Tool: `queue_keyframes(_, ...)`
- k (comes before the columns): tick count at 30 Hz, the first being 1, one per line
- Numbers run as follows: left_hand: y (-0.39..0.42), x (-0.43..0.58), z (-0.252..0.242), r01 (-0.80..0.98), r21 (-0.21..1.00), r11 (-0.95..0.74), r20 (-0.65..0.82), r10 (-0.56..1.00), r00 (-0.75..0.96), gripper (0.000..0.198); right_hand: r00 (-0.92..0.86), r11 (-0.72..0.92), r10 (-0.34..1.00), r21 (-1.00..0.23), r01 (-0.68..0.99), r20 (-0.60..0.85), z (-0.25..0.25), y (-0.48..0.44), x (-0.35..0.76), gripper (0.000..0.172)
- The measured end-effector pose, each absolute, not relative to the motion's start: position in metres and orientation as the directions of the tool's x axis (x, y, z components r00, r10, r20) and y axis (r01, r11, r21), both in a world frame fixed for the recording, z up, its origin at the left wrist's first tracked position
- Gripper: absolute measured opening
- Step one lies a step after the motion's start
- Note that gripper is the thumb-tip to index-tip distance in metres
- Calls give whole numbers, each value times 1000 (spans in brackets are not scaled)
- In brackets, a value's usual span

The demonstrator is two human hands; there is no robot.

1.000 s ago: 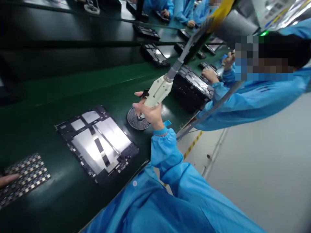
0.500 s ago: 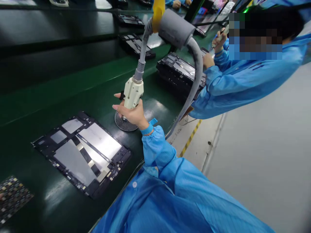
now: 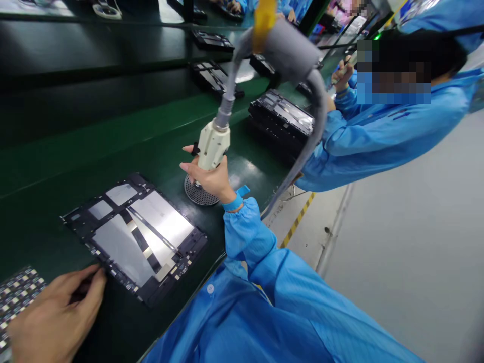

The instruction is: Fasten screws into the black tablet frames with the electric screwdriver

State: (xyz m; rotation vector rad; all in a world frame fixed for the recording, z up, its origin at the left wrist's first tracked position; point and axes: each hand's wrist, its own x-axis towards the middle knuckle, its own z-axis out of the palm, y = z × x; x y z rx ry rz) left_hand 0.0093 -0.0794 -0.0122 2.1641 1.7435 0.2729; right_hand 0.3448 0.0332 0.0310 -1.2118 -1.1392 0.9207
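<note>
My right hand (image 3: 210,176) grips a cream electric screwdriver (image 3: 212,145) that hangs from a grey hose. Its tip stands over a round perforated screw tray (image 3: 200,193) on the green belt. To the left lies an open tablet chassis (image 3: 136,237) with silver shields and a black frame. My left hand (image 3: 56,315) reaches in at the lower left, its fingertips pinched together at the chassis's near left corner; what they hold, if anything, is too small to make out. A sheet of small gold-and-black parts (image 3: 17,295) lies by that hand.
A co-worker in a blue gown (image 3: 381,136) works at the right beside a stack of black chassis (image 3: 282,118). More chassis (image 3: 212,75) ride the belt farther back. The grey hose (image 3: 306,131) loops between us. The belt's edge runs diagonally, with grey floor on the right.
My left hand has come in from the lower left to the chassis corner. The right hand stays on the screwdriver over the screw tray; the view shifted slightly.
</note>
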Motion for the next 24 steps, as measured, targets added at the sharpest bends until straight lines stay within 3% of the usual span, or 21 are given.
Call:
queue_keyframes(3,-77,27,-11,866,497,-47,-24,997,68,36,179,228,956,-972,49,233,51,35,322,40)
queue_keyframes(8,-69,44,-13,749,627,-215,86,974,208,33,-33,197,979,-978,-72,199,78,39,252,44)
queue_keyframes(11,-67,44,-16,714,673,-195,141,981,135,28,-151,100,981,-987,-125,119,77,39,215,42)
queue_keyframes(15,-68,39,-17,699,703,-133,135,989,52,25,-148,50,987,-995,-86,62,62,40,194,39)
queue_keyframes(24,-70,40,-14,695,690,-200,218,974,63,19,-125,35,991,-999,-22,38,50,40,196,30)
